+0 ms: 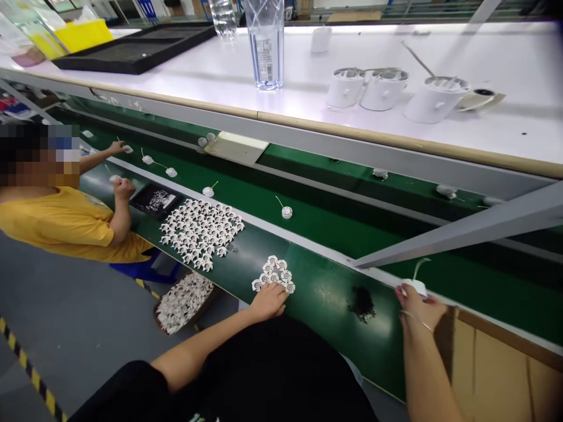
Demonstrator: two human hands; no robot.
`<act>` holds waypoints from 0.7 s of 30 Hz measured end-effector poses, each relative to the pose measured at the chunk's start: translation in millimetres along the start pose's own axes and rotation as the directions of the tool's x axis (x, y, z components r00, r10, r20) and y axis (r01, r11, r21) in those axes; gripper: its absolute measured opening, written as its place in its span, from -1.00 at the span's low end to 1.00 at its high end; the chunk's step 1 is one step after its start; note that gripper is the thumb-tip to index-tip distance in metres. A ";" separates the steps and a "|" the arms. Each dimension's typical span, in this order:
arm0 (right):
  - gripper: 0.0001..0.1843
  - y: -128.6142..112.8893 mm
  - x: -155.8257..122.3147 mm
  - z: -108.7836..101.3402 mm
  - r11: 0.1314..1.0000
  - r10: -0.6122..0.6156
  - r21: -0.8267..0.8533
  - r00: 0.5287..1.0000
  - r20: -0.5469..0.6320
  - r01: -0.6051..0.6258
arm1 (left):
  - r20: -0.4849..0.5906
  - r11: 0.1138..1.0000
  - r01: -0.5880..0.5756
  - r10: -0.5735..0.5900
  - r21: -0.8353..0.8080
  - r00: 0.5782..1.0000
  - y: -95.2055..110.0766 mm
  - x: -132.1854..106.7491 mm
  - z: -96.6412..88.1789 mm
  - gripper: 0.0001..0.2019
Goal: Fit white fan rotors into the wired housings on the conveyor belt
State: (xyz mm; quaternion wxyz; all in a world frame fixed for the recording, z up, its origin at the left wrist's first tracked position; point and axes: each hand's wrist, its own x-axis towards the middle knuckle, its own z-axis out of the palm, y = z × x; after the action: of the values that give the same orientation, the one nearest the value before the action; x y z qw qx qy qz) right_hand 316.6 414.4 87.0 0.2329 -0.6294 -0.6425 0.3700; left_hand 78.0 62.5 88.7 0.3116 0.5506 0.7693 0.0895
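Observation:
My left hand [269, 300] rests on the green work ledge [321, 293] with its fingers curled onto the near edge of a small cluster of white round parts [275, 274]. My right hand [419, 305] is closed on a white round part with a thin wire [416, 285], held at the edge of the conveyor belt [334, 223]. A small heap of dark screws [361, 303] lies on the ledge between my hands.
A co-worker in a yellow shirt [65, 223] sits at the left beside a bigger spread of white parts [200, 230] and a black tray [155, 201]. Wired parts [286, 211] ride the belt. Above stand a water bottle [265, 44] and white housings [382, 89].

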 end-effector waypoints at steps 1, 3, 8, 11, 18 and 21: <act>-0.58 2.6 -13.7 2.2 0.997 0.023 0.066 0.998 0.065 -0.028 | -0.022 0.999 -0.009 0.010 0.041 1.000 0.7 -0.2 0.5 -0.54; -0.57 8.4 -45.1 13.2 0.979 0.057 0.178 0.978 0.202 -0.094 | -0.043 0.993 -0.033 0.038 0.111 0.998 0.6 0.4 4.6 -0.45; -0.58 21.4 -127.4 61.9 0.958 -0.031 0.270 0.906 0.421 -0.093 | -0.048 0.967 -0.088 0.102 0.238 0.994 -2.2 10.5 20.0 -0.28; -0.66 23.0 -157.1 86.9 0.977 -0.122 0.213 0.874 0.470 0.021 | -0.033 0.949 -0.150 0.165 0.276 0.986 -1.8 20.3 25.8 -0.20; -0.61 3.5 -162.3 112.6 0.876 -0.446 0.081 0.734 0.512 0.476 | -0.128 0.960 -0.090 0.127 0.264 0.984 3.5 23.0 23.6 -0.41; -0.51 -6.9 -162.0 123.3 0.789 -0.525 0.051 0.628 0.574 0.613 | -0.221 0.973 0.039 0.012 0.228 0.975 2.1 15.2 19.8 -0.61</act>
State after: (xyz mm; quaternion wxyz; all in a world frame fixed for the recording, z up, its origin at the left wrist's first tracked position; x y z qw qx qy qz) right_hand 234.1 233.5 43.1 0.0914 -0.2718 -0.8726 0.3953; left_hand 88.0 73.0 68.3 0.1587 0.5645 0.8080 0.0577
